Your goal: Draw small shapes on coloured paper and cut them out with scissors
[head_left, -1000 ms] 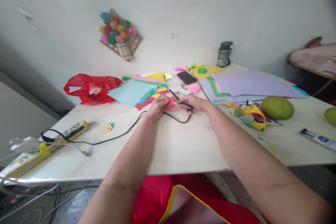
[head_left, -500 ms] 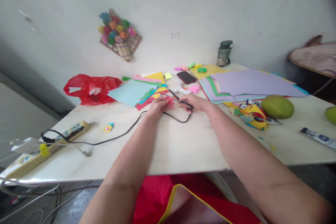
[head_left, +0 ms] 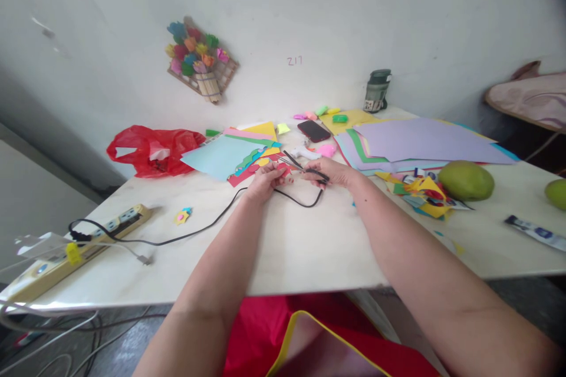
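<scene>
My left hand [head_left: 265, 181] pinches a small piece of red paper [head_left: 285, 168] above the middle of the table. Close on its right, my right hand [head_left: 327, 173] is closed around the black handles of a pair of scissors [head_left: 316, 176]. The scissor blades point left, toward the red paper; whether they touch it is too small to tell. A black cord [head_left: 297, 202] curves below both hands. Just behind them lie a white glue gun [head_left: 305, 152] and red paper with wavy green and blue strips [head_left: 250, 160].
Coloured sheets [head_left: 424, 138] cover the back right, beside a mango [head_left: 466, 181] and paper scraps [head_left: 427, 193]. A red plastic bag [head_left: 161, 150] sits at the back left, a power strip [head_left: 121, 225] at the left edge. A phone [head_left: 313, 130] and bottle [head_left: 377, 91] stand farther back.
The scissors and the red paper have shifted slightly between my fingers. Both hands keep nearly the same place.
</scene>
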A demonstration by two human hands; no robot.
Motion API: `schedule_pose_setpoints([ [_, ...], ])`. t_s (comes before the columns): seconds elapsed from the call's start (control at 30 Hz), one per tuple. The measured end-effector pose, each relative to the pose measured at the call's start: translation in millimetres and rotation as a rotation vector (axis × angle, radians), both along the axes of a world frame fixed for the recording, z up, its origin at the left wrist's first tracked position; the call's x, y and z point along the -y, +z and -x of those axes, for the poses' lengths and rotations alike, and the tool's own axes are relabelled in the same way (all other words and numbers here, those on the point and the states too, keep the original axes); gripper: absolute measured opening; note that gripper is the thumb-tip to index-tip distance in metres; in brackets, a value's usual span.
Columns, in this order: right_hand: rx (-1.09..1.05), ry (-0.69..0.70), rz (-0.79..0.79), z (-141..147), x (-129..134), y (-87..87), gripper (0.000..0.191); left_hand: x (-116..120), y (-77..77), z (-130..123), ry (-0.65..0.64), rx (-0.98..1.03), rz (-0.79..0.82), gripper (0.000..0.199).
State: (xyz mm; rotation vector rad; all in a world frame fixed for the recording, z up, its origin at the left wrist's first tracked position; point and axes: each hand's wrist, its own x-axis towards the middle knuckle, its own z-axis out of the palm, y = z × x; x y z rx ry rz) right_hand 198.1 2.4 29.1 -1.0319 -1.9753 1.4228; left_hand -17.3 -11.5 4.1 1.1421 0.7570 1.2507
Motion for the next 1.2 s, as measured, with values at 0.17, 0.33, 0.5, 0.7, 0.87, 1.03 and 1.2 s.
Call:
schedule_pose_setpoints([
  [0.17,-0.129,-0.088,-0.02,2.3,-1.7,-0.7,0.029,3.8,3.1,-1.7,-0.026,-0.056,0.005,0.033],
  [0.33,-0.293,-0.177,-0.044,9.2,-2.5,0.0,0.044,7.8,7.4,-3.3,-0.039,-0.136,0.034,0.038],
  [0.5,-0.388,-0.241,-0.075,17.8,0.5,2.6,0.048,6.1,6.2,-3.3,-0.056,-0.223,0.035,0.038],
  [0.7,-0.389,-0.226,-0.159,28.2,1.4,0.2,0.045,2.4,2.8,-6.5,-0.103,-0.309,-0.003,0.036],
  [0.87,-0.322,-0.248,-0.25,34.1,-4.8,-5.2,0.038,4.3,4.8,-9.8,-0.103,-0.349,0.009,0.038],
  [1.03,-0.315,-0.292,-0.205,32.4,-4.2,-4.3,0.037,5.5,6.6,-10.2,-0.076,-0.351,0.014,0.039],
  [1.2,-0.331,-0.37,-0.148,29.0,0.1,0.0,0.04,4.0,3.9,-7.9,-0.024,-0.248,0.013,0.037],
])
